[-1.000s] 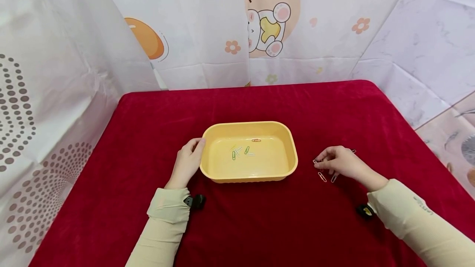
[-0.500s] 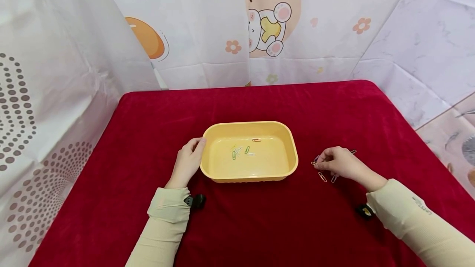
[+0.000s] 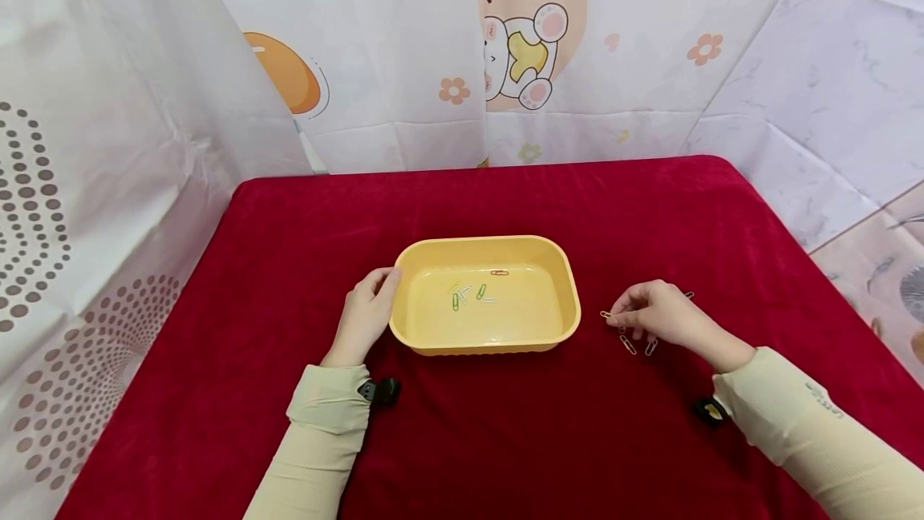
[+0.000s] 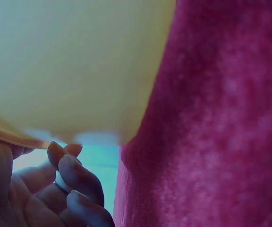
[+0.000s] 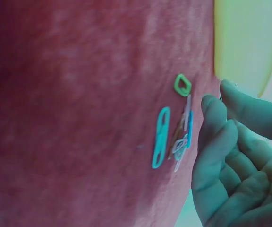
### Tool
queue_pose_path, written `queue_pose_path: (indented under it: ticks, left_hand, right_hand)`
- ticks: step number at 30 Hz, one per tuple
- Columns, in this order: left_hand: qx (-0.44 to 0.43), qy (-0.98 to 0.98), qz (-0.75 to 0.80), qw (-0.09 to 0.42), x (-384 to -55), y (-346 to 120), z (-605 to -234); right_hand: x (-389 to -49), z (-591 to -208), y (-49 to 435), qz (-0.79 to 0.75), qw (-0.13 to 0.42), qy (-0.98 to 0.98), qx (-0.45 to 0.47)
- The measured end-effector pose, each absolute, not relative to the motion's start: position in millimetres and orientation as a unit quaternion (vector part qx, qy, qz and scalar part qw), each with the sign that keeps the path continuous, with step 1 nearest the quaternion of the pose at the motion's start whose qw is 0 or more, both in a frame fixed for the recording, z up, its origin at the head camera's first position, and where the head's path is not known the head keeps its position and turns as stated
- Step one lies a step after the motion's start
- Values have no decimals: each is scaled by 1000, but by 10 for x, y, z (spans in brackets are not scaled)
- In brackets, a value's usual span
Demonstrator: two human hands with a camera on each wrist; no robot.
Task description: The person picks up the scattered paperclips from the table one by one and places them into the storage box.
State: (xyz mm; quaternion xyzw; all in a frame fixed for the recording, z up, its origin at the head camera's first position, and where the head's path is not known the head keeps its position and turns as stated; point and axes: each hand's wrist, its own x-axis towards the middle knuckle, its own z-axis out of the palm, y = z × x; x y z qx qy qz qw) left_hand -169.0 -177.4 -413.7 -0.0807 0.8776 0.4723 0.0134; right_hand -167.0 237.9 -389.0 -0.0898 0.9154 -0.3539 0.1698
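A yellow plastic tub [image 3: 485,348] stands on the table with several paper clips inside, among them a green paper clip [image 3: 455,302] and a red paper clip [image 3: 499,272]. My left hand [image 3: 363,315] grips the tub's left rim, thumb on top; the left wrist view shows fingers [image 4: 79,175] curled below the rim. Right of the tub, my right hand [image 3: 660,315] pinches a yellowish paper clip [image 3: 605,314] between thumb and fingertips. Beneath that hand lie several more clips, including an orange paper clip [image 3: 627,344]; the hand partly hides them.
Dark red velvet cloth [image 3: 505,432] covers the table. A printed white curtain [image 3: 404,62] hangs behind its far edge, with more sheeting on both sides. Each wrist wears a small black device, such as the left wrist camera [image 3: 387,392].
The right hand has shifted slightly left and lifted a little, carrying the yellowish paper clip toward the tub. My left hand and the tub have stayed in place.
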Motion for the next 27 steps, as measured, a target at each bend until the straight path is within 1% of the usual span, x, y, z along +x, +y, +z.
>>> queue_pose_path:
  ticks: [12, 20, 27]
  left_hand:
    - [-81, 878, 472, 15, -1692, -1774, -4139]
    - [-82, 878, 472, 15, -1692, -1768, -4135]
    - [-83, 877, 472, 17, -1688, -1771, -4137]
  right_hand:
    - [-1690, -3799, 2312, -461, 191, 858, -124]
    - [-1700, -3683, 2236, -497, 185, 842, -100]
    - [-1722, -3587, 2123, -540, 193, 815, -79]
